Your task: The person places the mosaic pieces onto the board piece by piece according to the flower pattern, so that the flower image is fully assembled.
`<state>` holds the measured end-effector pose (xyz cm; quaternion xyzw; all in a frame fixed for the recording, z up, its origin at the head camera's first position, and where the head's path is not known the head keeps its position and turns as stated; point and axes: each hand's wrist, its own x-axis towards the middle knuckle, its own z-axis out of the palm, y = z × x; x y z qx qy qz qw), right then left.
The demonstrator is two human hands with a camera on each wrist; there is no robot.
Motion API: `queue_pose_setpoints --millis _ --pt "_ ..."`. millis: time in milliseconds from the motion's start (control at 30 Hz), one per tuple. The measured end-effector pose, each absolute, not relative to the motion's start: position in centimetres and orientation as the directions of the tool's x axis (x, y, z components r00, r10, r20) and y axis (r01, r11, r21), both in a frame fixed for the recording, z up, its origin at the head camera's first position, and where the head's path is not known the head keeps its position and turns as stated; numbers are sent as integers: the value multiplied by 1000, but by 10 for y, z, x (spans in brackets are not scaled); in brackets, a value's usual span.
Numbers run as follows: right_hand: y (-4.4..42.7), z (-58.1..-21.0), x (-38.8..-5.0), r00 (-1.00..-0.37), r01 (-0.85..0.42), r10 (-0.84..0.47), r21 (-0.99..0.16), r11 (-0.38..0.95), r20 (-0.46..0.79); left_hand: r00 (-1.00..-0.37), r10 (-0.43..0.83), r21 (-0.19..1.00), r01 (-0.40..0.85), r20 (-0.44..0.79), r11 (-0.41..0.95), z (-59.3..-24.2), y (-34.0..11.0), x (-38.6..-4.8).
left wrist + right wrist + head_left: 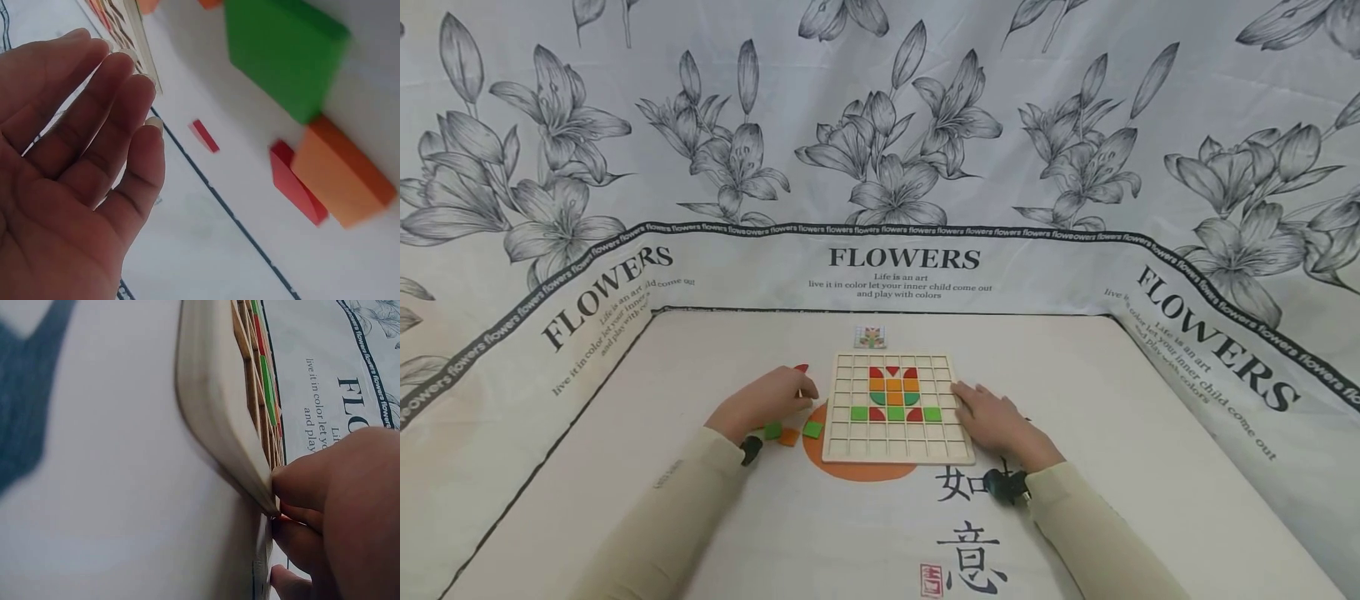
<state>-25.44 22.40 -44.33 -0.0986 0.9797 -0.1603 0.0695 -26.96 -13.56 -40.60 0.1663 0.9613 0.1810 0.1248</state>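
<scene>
A wooden grid board [898, 455] lies on the table, with red, orange, green and teal pieces set in its middle cells. My right hand [996, 419] is at the board's right edge; in the right wrist view its thumb and a finger pinch the rim. Left of the board hovers my left hand [767, 400], its fingers loosely bent and holding nothing. Below that hand are a green square [812, 429], another green square [772, 430] and an orange square [788, 437]. A red piece [294, 181] leans against an orange one in the left wrist view. Another red piece [802, 367] lies farther back.
A small pattern card [870, 337] lies behind the board. The white table cover bears an orange disc print [872, 472] and black written characters [973, 558]. Flower-printed cloth [895, 167] walls the back and sides.
</scene>
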Motion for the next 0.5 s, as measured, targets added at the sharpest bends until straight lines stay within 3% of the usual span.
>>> queue_pose_setpoints --millis 500 --pt "224 -442 -253 -969 -186 -228 -327 927 -96 -907 308 380 188 -287 906 -411 -188 -268"
